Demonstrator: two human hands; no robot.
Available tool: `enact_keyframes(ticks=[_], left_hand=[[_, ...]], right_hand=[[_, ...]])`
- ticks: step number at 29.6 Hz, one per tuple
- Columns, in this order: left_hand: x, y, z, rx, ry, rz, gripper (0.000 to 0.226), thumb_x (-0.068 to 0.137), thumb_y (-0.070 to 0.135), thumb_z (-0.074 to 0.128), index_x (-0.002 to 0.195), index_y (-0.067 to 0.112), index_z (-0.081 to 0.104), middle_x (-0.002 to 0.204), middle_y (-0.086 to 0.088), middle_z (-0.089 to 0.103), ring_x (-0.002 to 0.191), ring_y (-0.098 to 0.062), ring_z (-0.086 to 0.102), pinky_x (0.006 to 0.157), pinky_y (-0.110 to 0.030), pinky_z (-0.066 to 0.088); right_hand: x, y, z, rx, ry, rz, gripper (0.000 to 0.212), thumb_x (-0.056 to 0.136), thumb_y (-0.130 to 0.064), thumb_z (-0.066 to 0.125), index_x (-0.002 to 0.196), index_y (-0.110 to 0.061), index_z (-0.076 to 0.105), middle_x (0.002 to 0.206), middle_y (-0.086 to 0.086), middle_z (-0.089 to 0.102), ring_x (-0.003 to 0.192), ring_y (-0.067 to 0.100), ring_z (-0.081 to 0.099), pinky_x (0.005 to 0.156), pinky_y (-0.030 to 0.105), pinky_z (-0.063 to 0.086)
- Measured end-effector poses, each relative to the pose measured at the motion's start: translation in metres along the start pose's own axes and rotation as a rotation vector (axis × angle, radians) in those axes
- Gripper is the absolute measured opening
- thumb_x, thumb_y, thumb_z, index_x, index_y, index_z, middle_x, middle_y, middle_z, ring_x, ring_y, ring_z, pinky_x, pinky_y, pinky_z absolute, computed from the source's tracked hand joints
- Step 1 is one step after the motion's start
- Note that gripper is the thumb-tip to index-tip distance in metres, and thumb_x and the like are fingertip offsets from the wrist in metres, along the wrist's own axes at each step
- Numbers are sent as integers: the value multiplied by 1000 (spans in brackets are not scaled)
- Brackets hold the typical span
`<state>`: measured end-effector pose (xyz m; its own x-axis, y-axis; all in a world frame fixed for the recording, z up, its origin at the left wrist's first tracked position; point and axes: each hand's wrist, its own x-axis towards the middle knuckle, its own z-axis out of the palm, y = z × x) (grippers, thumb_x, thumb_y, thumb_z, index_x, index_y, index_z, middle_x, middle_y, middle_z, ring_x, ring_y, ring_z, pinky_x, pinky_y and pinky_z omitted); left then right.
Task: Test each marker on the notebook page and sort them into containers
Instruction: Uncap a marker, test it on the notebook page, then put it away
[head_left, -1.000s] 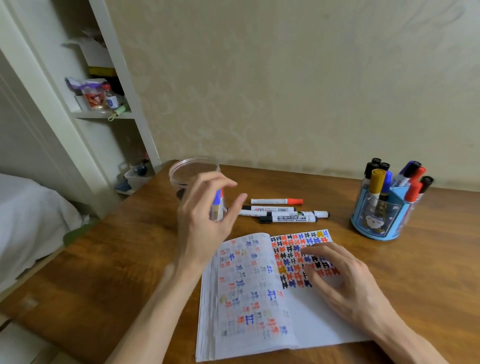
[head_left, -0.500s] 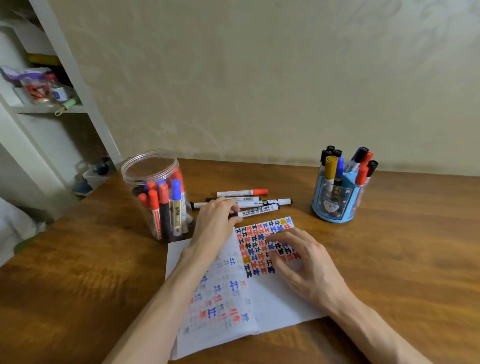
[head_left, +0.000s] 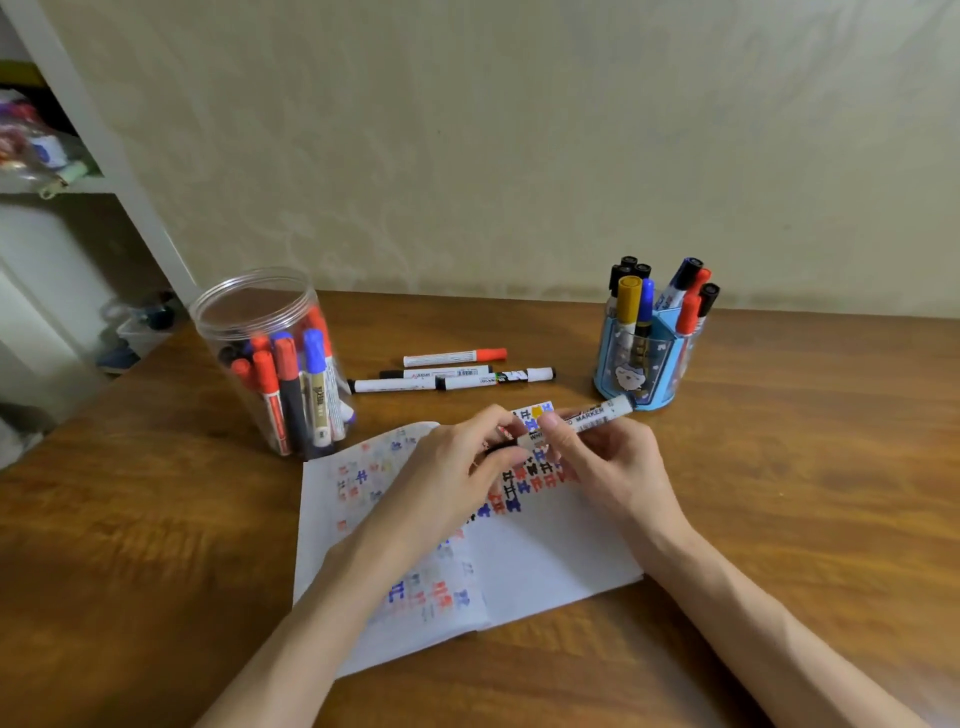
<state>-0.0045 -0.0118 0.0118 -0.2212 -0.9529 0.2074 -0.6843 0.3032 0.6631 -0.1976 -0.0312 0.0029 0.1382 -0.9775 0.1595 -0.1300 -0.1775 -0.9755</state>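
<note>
A white whiteboard marker (head_left: 592, 419) is held level above the open notebook (head_left: 550, 561), whose pages carry many red, blue and black test marks. My left hand (head_left: 457, 473) pinches the marker's left end, and my right hand (head_left: 608, 462) grips its middle with thumb and fingers. The marker's left tip is hidden by my left fingers. Beyond the notebook lie loose markers: one with a red cap (head_left: 454, 357) and several white-and-black ones (head_left: 452, 379).
A clear plastic jar (head_left: 270, 358) with red, blue and black markers stands at the left of the wooden table (head_left: 805, 467). A blue pen holder (head_left: 641, 358) with several markers stands at the right. A white shelf unit (head_left: 78, 171) is at the far left.
My left hand dropped a blue marker into the jar, then took a white marker from the row. Both hands now hold it over the notebook; my right hand lifted off the page.
</note>
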Motion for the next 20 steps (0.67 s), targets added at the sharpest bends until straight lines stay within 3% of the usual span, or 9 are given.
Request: enact_keyframes(ticks=[2,5,10,12,15,17,20], left_hand=[[-4,-1,7,31,11,0,31,94,39,71,122,33,60,110,24,67,93,7,66,81,-19,58],[-5,-4,10,113,71,72,27,99,35,65,123,23,67,111,12,73,97,-1,68,80,-23,58],[-11,-4,10,170,-7,114,22,106,31,52,119,19,65,104,9,71,94,-4,67,76,-27,57],[-14,-7,6,86,-21,30,19,107,30,50,116,23,65,99,14,69,92,1,66,72,-22,56],[-17,-23,-16,-39,6,-129,18,108,30,47,106,31,65,93,20,69,90,5,67,69,-21,58],[-17,-33,-27,-93,77,-135,19,108,28,46,102,33,64,85,24,68,85,3,67,65,-17,53],[-15,-29,-22,-87,61,-91,15,107,31,47,104,38,61,87,24,67,89,3,65,67,-18,52]], right_hand=[[-1,1,0,-5,20,-9,33,94,-42,71,78,-13,73,72,2,76,60,7,66,57,19,49],[-3,2,1,7,5,-14,35,94,-45,70,70,-19,72,71,6,74,60,15,65,60,30,53],[-5,0,4,-15,-75,-41,24,98,-34,69,82,-17,75,71,3,75,60,12,66,59,22,53],[-4,-1,2,-18,-94,-43,23,99,-34,68,86,-15,75,76,4,76,65,15,69,63,25,56],[1,-2,-17,93,40,-19,31,99,-34,66,89,-5,69,78,4,73,72,16,69,69,28,59],[4,0,-28,54,113,-28,36,100,-33,65,90,1,67,76,4,73,70,12,69,67,24,57],[2,-2,-16,-50,7,24,26,100,-31,67,91,-6,70,75,5,75,65,14,68,60,23,55]])
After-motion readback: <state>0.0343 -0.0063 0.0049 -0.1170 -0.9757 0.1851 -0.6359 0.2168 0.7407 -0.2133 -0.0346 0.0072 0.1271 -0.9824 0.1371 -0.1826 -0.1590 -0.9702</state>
